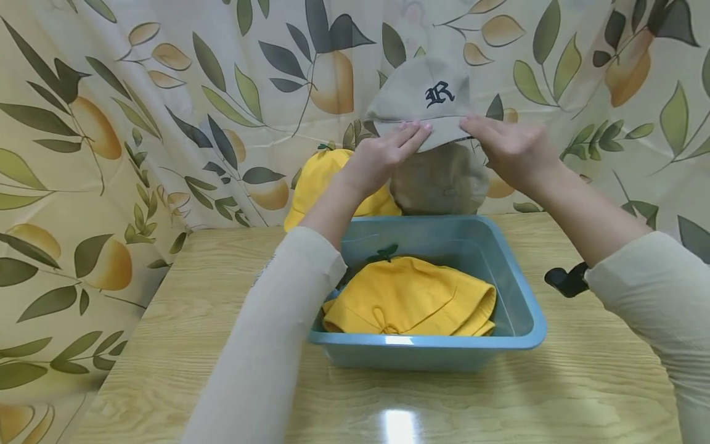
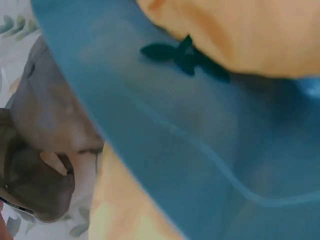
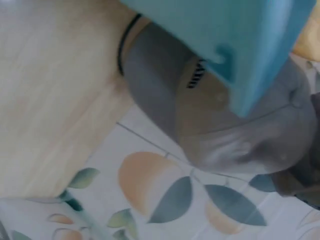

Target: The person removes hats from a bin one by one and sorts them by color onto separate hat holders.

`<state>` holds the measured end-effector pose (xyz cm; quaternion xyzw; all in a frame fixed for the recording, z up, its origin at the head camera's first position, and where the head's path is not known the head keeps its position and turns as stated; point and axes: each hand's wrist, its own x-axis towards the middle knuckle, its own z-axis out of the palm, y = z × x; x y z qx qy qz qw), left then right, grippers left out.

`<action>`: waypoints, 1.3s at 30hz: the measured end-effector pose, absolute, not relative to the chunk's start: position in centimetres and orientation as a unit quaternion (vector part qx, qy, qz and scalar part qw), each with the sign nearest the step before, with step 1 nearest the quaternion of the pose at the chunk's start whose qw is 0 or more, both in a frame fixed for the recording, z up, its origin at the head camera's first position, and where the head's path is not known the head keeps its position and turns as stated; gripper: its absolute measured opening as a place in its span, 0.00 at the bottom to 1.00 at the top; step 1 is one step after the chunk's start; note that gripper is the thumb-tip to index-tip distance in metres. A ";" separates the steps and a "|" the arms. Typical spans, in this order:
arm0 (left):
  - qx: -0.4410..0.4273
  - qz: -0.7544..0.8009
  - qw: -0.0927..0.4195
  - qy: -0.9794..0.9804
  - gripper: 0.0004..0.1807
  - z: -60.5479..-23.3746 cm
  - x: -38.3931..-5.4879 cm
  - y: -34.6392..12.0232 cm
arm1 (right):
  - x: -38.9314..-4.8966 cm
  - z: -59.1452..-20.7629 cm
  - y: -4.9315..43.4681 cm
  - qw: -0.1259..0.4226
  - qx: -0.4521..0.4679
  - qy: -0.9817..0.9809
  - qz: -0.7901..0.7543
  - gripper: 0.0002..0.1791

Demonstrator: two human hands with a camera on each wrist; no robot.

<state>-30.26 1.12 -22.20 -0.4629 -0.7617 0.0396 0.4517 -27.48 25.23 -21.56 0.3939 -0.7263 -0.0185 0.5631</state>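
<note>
A light grey baseball cap (image 1: 424, 92) with a dark letter R is held up behind the basin. My left hand (image 1: 379, 154) grips the left side of its brim, fingers on top. At the brim's right end my right hand (image 1: 513, 148) pinches the edge. Directly below, a second grey cap (image 1: 438, 182) sits behind the basin; the right wrist view shows that lower cap (image 3: 240, 125) with dark lettering. The held cap's underside (image 2: 37, 175) shows at the left wrist view's lower left. Both thumbs are mostly hidden.
A blue plastic basin (image 1: 427, 343) stands on the wooden table (image 1: 222, 296), holding a yellow bucket hat (image 1: 410, 296) with a green sprout. Another yellow hat (image 1: 318, 182) is behind it at left. A fruit-patterned curtain (image 1: 222, 111) backs the table. A black object (image 1: 566, 280) lies near the right sleeve.
</note>
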 end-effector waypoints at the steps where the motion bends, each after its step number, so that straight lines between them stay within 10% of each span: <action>1: -0.461 0.039 0.445 -0.767 0.21 -22.7 -30.2 1.5 | -27.5 -21.9 25.6 0.557 0.399 -0.728 -0.017 0.17; 20: -0.524 0.090 0.230 -0.816 0.23 -27.6 -28.8 3.7 | -24.1 -30.4 28.5 0.493 0.376 -0.783 0.039 0.16; 27: -0.550 0.094 0.221 -0.800 0.21 -29.4 -28.3 3.8 | -23.2 -32.5 29.1 0.462 0.396 -0.792 0.045 0.20; 39: -0.531 -0.001 0.015 -0.847 0.30 -27.4 -27.7 3.5 | -19.5 -29.3 29.5 0.272 0.378 -0.882 0.072 0.28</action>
